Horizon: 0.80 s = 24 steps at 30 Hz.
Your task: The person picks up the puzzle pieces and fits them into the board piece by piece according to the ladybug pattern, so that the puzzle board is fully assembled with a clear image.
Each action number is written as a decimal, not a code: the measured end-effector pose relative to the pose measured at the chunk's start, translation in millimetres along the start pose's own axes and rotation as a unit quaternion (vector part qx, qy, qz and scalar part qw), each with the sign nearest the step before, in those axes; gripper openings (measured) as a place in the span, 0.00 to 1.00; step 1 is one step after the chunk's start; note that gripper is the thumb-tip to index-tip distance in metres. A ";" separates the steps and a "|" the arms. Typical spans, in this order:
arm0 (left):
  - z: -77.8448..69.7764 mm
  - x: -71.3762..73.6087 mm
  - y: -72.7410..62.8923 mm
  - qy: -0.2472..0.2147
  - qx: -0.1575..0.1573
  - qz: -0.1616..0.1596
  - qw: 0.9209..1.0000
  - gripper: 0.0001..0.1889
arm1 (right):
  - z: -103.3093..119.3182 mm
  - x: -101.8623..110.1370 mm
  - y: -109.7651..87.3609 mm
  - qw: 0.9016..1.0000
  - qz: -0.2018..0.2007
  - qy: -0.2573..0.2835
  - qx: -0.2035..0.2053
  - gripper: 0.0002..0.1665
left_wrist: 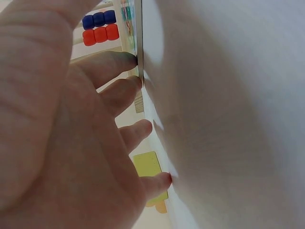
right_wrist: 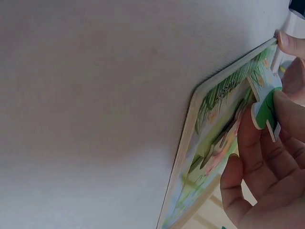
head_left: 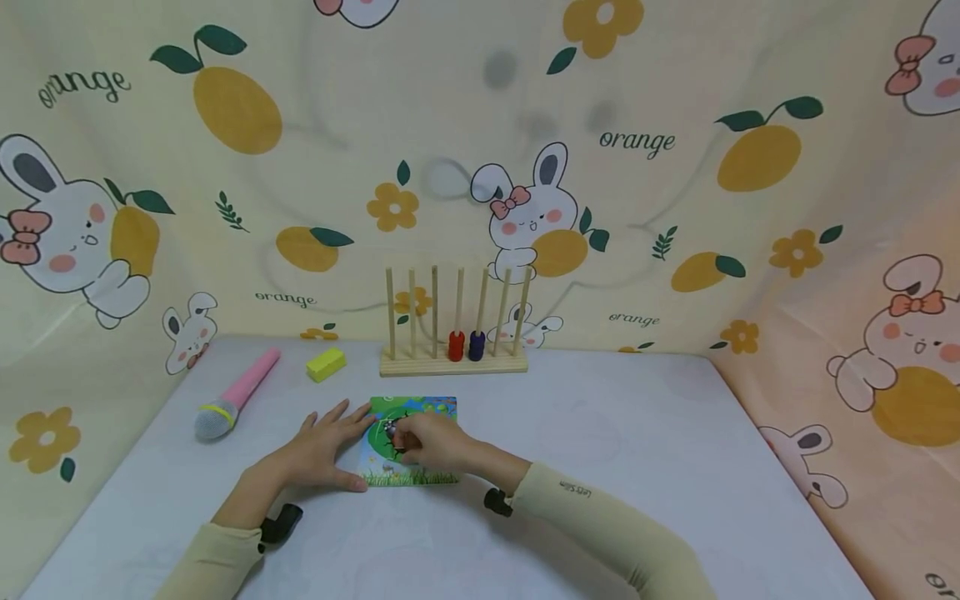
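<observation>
A thin wooden picture puzzle board (head_left: 412, 477) with a grass border and a green round scene lies flat on the white table. My right hand (head_left: 435, 442) is over its middle and pinches a jigsaw puzzle piece (right_wrist: 267, 107) between thumb and fingers. In the right wrist view this blue and green piece tilts up from the board, and a recess with a printed picture shows beneath. My left hand (head_left: 318, 454) spreads along the board's left side, fingertips right at its edge and thumb by the near left corner.
Behind the board stands a wooden peg rack (head_left: 453, 365) with red beads (head_left: 456, 347) and dark blue beads (head_left: 476, 347). A yellow block (head_left: 326, 365) and a pink toy microphone (head_left: 238, 396) lie at the back left. A printed cloth (head_left: 450, 100) hangs behind the table.
</observation>
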<state>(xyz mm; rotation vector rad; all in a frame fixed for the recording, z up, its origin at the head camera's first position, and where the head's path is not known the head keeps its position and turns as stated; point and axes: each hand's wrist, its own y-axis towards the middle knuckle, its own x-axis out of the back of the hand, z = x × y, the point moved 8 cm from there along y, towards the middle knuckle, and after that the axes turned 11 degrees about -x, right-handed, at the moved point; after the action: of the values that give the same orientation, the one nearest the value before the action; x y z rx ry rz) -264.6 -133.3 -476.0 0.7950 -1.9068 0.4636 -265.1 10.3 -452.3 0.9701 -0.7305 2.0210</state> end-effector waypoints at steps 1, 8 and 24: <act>-0.2 0.1 -0.1 -0.001 0.000 0.000 1.000 0.56 | 0.0 -0.1 -0.2 1.000 -0.002 0.000 0.001 0.08; 1.0 -0.7 0.0 -0.003 0.001 0.000 1.000 0.56 | 4.4 1.4 -4.1 0.995 -0.051 -0.079 0.028 0.08; 0.0 -0.5 0.9 -0.001 0.002 0.004 1.000 0.56 | 15.2 -1.6 -12.2 0.960 -0.100 -0.254 0.064 0.15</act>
<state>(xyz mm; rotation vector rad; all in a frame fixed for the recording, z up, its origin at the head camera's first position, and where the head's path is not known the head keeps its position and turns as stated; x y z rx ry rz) -265.0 -132.5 -476.4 0.7907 -1.9116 0.4730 -248.5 5.0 -443.3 1.6044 -0.7342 1.6696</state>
